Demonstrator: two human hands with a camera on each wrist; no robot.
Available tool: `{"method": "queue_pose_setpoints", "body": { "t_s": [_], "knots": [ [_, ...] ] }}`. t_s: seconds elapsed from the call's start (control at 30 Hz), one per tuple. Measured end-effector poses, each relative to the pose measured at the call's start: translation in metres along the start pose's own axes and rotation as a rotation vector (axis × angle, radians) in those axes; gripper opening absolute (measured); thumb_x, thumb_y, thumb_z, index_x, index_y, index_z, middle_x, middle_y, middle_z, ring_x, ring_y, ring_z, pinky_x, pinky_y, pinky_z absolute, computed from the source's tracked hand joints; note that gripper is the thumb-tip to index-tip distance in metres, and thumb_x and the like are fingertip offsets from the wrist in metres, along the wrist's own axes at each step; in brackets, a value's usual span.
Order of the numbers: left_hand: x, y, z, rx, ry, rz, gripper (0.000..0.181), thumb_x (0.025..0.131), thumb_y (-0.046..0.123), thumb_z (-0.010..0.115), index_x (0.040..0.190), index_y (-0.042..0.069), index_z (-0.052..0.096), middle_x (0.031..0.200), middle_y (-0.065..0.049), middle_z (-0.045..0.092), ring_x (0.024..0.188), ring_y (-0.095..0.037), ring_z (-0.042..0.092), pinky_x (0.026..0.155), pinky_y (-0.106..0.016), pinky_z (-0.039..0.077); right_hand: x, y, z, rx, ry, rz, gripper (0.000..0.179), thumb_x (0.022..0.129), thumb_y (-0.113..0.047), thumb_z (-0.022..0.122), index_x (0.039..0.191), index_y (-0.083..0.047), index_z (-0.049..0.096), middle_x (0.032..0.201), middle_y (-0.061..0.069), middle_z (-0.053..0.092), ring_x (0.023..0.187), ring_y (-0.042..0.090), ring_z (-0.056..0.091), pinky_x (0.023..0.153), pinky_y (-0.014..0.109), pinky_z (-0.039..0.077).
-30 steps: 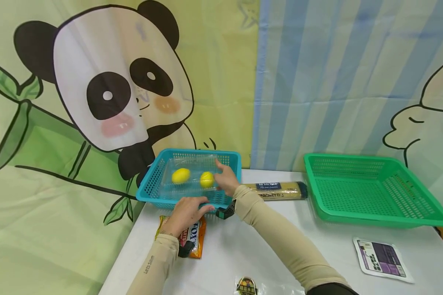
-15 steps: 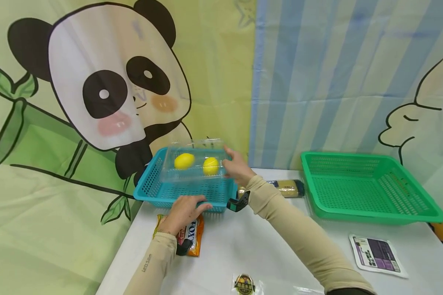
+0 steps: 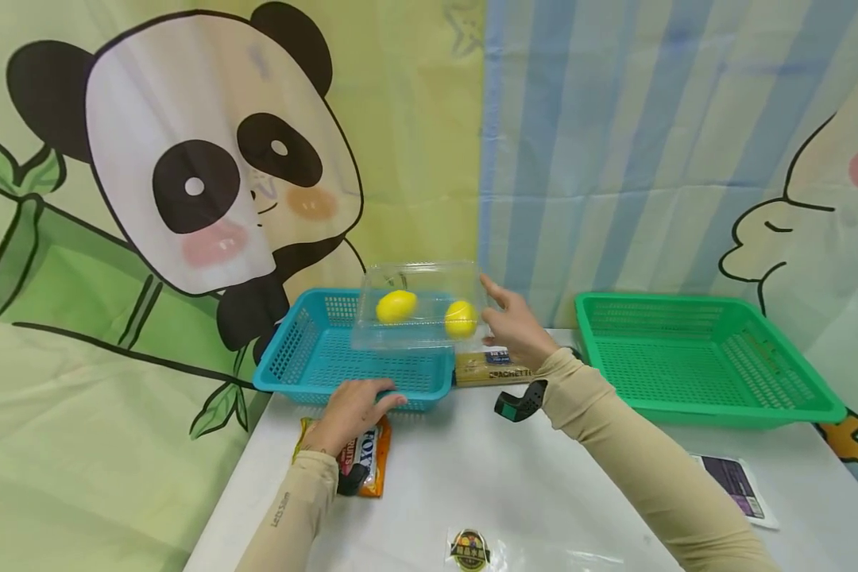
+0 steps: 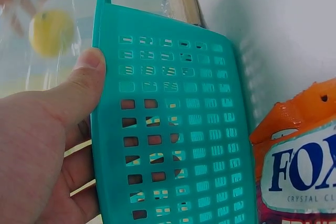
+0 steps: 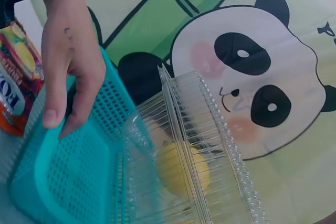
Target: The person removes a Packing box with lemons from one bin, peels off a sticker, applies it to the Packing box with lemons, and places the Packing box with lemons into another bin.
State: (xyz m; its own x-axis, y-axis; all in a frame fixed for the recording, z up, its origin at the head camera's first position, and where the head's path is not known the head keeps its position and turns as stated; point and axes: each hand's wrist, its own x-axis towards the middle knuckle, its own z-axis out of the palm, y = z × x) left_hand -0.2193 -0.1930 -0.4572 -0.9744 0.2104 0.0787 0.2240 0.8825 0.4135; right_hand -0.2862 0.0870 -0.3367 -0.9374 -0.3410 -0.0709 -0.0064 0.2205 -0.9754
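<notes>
My left hand [image 3: 350, 409] grips the near rim of the blue plastic basket [image 3: 296, 395]. In the left wrist view its thumb [image 4: 92, 69] lies over the basket rim [image 4: 100, 30], with the other fingers on the inner side. At the right end of a clear plastic clamshell box [image 3: 422, 334], my right hand [image 3: 518, 326] holds it raised above the basket's right side. Two yellow lemons [image 3: 396, 306] show through the box; in the right wrist view one lemon [image 5: 181, 169] sits behind the ribbed plastic [image 5: 184, 129]. The right hand's grip is hidden from its own wrist camera.
A spaghetti pack [image 3: 489, 369] lies right of the blue basket. Farther right stands a green basket [image 3: 686, 413]. An orange FOX'S candy bag [image 3: 375, 457] lies below my left hand. A purple-and-white packet [image 3: 740, 485] and a clear labelled bag [image 3: 469, 550] lie nearer.
The clear box with the lemons has risen out of the blue basket and moved right in my right hand. My left hand has stayed on the basket rim.
</notes>
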Motion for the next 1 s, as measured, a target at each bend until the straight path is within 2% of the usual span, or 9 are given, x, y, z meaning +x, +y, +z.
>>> {"method": "queue_pose_setpoints", "body": {
  "t_s": [0.1, 0.27, 0.37, 0.4, 0.47, 0.53, 0.57, 0.73, 1.0],
  "knots": [
    [0.000, -0.001, 0.001, 0.007, 0.006, -0.004, 0.042, 0.097, 0.045, 0.064, 0.124, 0.014, 0.073, 0.117, -0.008, 0.075, 0.111, -0.031, 0.068, 0.107, -0.057, 0.045, -0.012, 0.005, -0.016, 0.000, 0.016, -0.001, 0.071, 0.103, -0.003, 0.036, 0.163, -0.035, 0.013, 0.172, 0.001, -0.001, 0.089, 0.019, 0.051, 0.069, 0.032, 0.054],
    [0.000, -0.002, 0.003, 0.014, 0.007, -0.001, 0.045, 0.098, 0.045, 0.063, 0.125, 0.010, 0.072, 0.118, -0.009, 0.075, 0.113, -0.033, 0.068, 0.109, -0.057, 0.042, -0.037, 0.016, -0.047, -0.040, 0.038, -0.006, 0.069, 0.105, -0.006, 0.035, 0.163, -0.033, 0.011, 0.171, 0.002, -0.003, 0.120, 0.026, 0.048, 0.066, 0.031, 0.054],
    [0.000, -0.002, 0.003, 0.014, 0.007, 0.001, 0.044, 0.098, 0.044, 0.063, 0.125, 0.011, 0.072, 0.118, -0.008, 0.075, 0.113, -0.032, 0.068, 0.109, -0.057, 0.042, -0.053, 0.024, -0.063, -0.065, 0.053, -0.012, 0.069, 0.106, -0.006, 0.035, 0.163, -0.034, 0.009, 0.171, 0.003, -0.005, 0.096, 0.029, 0.050, 0.065, 0.032, 0.053],
    [0.000, -0.002, 0.003, 0.013, 0.007, 0.002, 0.044, 0.098, 0.045, 0.063, 0.125, 0.011, 0.072, 0.118, -0.008, 0.075, 0.112, -0.032, 0.068, 0.109, -0.057, 0.042, -0.059, 0.027, -0.068, -0.057, 0.054, -0.017, 0.069, 0.106, -0.005, 0.035, 0.163, -0.033, 0.008, 0.171, 0.004, -0.007, 0.116, 0.030, 0.048, 0.072, 0.034, 0.053],
    [0.000, -0.002, 0.003, 0.011, 0.008, 0.006, 0.044, 0.098, 0.044, 0.063, 0.125, 0.011, 0.072, 0.117, -0.008, 0.075, 0.112, -0.032, 0.068, 0.109, -0.058, 0.042, -0.070, 0.032, -0.076, -0.055, 0.063, -0.020, 0.070, 0.106, -0.005, 0.035, 0.163, -0.033, 0.006, 0.171, 0.004, -0.009, 0.122, 0.034, 0.045, 0.074, 0.036, 0.052],
    [0.000, -0.001, 0.003, 0.008, 0.004, 0.006, 0.043, 0.098, 0.044, 0.063, 0.125, 0.012, 0.072, 0.118, -0.008, 0.075, 0.112, -0.032, 0.068, 0.109, -0.058, 0.042, -0.080, 0.038, -0.083, -0.058, 0.068, -0.016, 0.071, 0.106, -0.004, 0.034, 0.163, -0.034, 0.004, 0.171, 0.005, -0.010, 0.138, 0.041, 0.035, 0.082, 0.041, 0.053],
    [0.000, -0.001, 0.002, 0.008, 0.001, 0.003, 0.043, 0.098, 0.045, 0.063, 0.125, 0.012, 0.072, 0.119, -0.008, 0.074, 0.113, -0.033, 0.068, 0.109, -0.059, 0.041, -0.085, 0.041, -0.086, -0.056, 0.067, -0.015, 0.071, 0.106, -0.005, 0.034, 0.163, -0.034, 0.003, 0.171, 0.005, -0.011, 0.150, 0.042, 0.018, 0.088, 0.046, 0.054],
    [-0.001, -0.001, 0.001, 0.006, -0.001, 0.005, 0.043, 0.098, 0.045, 0.063, 0.125, 0.012, 0.072, 0.120, -0.009, 0.074, 0.115, -0.033, 0.067, 0.110, -0.059, 0.041, -0.106, 0.056, -0.098, -0.085, 0.085, 0.003, 0.070, 0.107, -0.009, 0.036, 0.163, -0.033, 0.001, 0.171, 0.005, -0.010, 0.153, 0.044, 0.008, 0.091, 0.048, 0.054],
    [0.000, -0.002, 0.002, 0.004, 0.012, 0.018, 0.041, 0.098, 0.043, 0.062, 0.123, 0.012, 0.072, 0.116, -0.008, 0.075, 0.112, -0.033, 0.068, 0.109, -0.058, 0.042, -0.135, 0.081, -0.095, -0.050, 0.112, 0.025, 0.069, 0.108, -0.006, 0.039, 0.164, -0.027, 0.004, 0.171, 0.004, -0.009, 0.155, 0.040, -0.001, 0.077, 0.032, 0.056]
  ]
}}
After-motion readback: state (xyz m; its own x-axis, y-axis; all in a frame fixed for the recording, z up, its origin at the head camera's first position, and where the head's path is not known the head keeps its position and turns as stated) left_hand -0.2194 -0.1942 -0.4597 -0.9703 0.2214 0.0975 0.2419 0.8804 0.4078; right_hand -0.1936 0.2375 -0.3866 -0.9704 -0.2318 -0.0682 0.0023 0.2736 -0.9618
